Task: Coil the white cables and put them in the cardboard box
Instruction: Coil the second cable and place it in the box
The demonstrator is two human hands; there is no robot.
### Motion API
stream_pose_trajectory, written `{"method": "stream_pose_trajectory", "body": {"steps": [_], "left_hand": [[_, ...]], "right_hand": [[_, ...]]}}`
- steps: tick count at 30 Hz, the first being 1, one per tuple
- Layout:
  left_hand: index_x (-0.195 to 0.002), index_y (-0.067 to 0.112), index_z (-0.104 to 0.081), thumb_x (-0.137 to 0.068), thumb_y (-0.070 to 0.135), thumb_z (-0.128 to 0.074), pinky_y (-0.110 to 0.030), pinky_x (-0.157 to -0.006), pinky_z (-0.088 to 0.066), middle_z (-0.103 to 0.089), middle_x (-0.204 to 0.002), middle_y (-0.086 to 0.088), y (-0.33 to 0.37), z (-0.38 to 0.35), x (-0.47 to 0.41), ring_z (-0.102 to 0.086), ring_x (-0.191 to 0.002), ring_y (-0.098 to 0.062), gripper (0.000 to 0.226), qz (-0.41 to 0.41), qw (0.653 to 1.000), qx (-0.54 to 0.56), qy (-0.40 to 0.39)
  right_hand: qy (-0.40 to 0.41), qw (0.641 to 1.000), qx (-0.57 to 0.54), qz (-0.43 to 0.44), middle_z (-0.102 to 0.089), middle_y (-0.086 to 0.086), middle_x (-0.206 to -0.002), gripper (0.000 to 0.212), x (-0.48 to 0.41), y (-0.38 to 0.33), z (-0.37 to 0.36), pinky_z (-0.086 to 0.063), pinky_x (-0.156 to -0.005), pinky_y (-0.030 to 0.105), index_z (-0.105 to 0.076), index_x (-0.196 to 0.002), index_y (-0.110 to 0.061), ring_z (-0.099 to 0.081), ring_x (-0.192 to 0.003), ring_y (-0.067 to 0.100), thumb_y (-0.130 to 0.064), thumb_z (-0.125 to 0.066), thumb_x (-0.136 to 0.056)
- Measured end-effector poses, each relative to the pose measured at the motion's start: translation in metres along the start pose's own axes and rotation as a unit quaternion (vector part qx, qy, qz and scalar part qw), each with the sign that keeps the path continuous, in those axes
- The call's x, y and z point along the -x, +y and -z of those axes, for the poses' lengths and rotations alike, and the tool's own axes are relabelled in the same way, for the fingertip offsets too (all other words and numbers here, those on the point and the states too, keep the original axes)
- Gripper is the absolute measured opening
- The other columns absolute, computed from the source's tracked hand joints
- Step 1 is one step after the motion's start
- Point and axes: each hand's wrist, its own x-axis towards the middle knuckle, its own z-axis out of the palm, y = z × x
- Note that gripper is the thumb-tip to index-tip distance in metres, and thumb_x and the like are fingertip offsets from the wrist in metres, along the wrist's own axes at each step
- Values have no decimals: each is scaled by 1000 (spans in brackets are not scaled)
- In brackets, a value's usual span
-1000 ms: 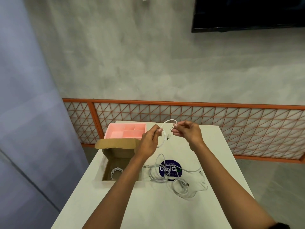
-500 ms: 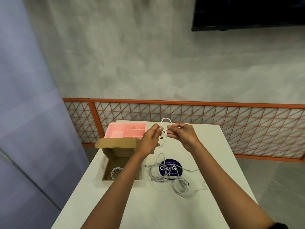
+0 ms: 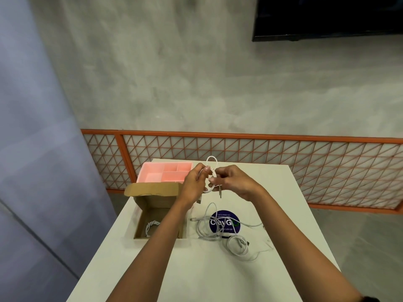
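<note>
Since a second ago the hands have closed in on each other. The wide arc of cable that spanned the gap has drawn up into a small, tight loop.

- White cable [image 3: 212,171]: held in the air above the far half of the table [image 3: 207,275]. It is wound into a coil of a few turns, and one turn stands up at 12 o'clock of the knuckles. A connector end [image 3: 220,194] dangles at 6 o'clock of the coil.
- Left hand [image 3: 194,185]: fingers curled, pinching the coil on its 9 o'clock side.
- Right hand [image 3: 235,182]: fingers bent in, gripping the cable on the coil's 3 o'clock side. It touches the left hand or nearly so.
- Cardboard box [image 3: 157,201]: open, flap raised, at 7 o'clock of the hands. One coiled cable [image 3: 151,227] already lies inside.
- Loose cables [image 3: 218,235]: a tangled heap at 3 o'clock of the box, lying partly over a round blue sticker [image 3: 225,222]. I cannot count how many.
- Pink tray [image 3: 165,173]: divided, just past the box at its 12 o'clock.

Progress, as I read it: one cable is stowed and a second is nearly coiled but not yet in the box. The heap is untouched, so most of the work remains.
</note>
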Motion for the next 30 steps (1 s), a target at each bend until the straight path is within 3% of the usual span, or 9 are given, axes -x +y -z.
{"method": "stream_pose_trajectory", "body": {"steps": [4,7,11,14,18,21,26,28,30], "left_hand": [[-92,3,-52,-100,32,-41,-18,-50,-41,-49,-69,-3,-9,1,-2,-45,-59,-12,32,14,998,-37,38],[-98,2,-54,-100,33,-41,-14,-48,-40,-54,-76,-9,-14,4,-4,-48,-64,-15,34,15,996,-68,55],[-102,5,-55,-100,33,-41,-23,-54,-45,-57,-80,-8,-13,3,-5,-52,-67,-18,31,17,994,-91,62],[-99,4,-54,-100,31,-43,-27,-56,-43,-55,-76,-9,-12,4,-6,-52,-64,-22,29,11,994,-84,68],[-97,4,-55,-100,27,-45,-30,-59,-46,-54,-75,-5,-6,3,-7,-51,-65,-19,25,1,995,-70,68],[-96,6,-56,-100,28,-45,-31,-61,-50,-51,-72,2,-2,1,-6,-49,-65,-14,25,-3,996,-57,66],[-84,18,-50,-101,30,-41,-13,-52,-40,-42,-67,3,-1,2,6,-37,-50,-5,22,-8,1000,19,-11],[-89,18,-53,-101,31,-42,-13,-54,-41,-38,-66,-2,1,3,11,-35,-49,-5,21,-15,999,30,-39],[-99,17,-56,-98,32,-47,-17,-58,-44,-48,-73,-5,5,5,13,-44,-58,-7,18,-24,997,38,-60]], "right_hand": [[125,973,188,42,-73,17,-85,16,-1,-6,-1,-55,-61,18,-72,-98,0,-69,-69,18,-11,-67,-87],[151,947,262,104,-73,3,-81,12,-1,-13,0,-56,-69,31,-73,-90,-11,-69,-74,15,-22,-67,-87],[140,972,141,124,-74,-1,-92,12,2,-19,-1,-50,-85,32,-61,-85,-11,-68,-90,15,-21,-60,-92],[125,984,28,124,-74,4,-94,14,4,-20,-4,-50,-94,33,-52,-84,-10,-70,-91,12,-16,-50,-98],[157,977,-45,137,-69,16,-87,21,8,-25,-3,-55,-87,28,-50,-79,-13,-68,-80,14,-12,-46,-99],[159,974,-76,143,-65,14,-80,20,9,-28,-2,-56,-77,25,-50,-80,-10,-64,-71,13,-10,-45,-99],[185,966,-127,127,-65,15,-77,17,8,-26,5,-56,-76,34,-49,-85,-7,-65,-64,18,-11,-44,-100],[193,962,-152,114,-65,13,-76,15,6,-26,7,-57,-73,32,-49,-87,-6,-67,-62,17,-11,-43,-100],[201,956,-188,102,-63,11,-75,15,5,-26,9,-58,-67,29,-47,-86,-7,-68,-60,16,-10,-42,-100]]}}
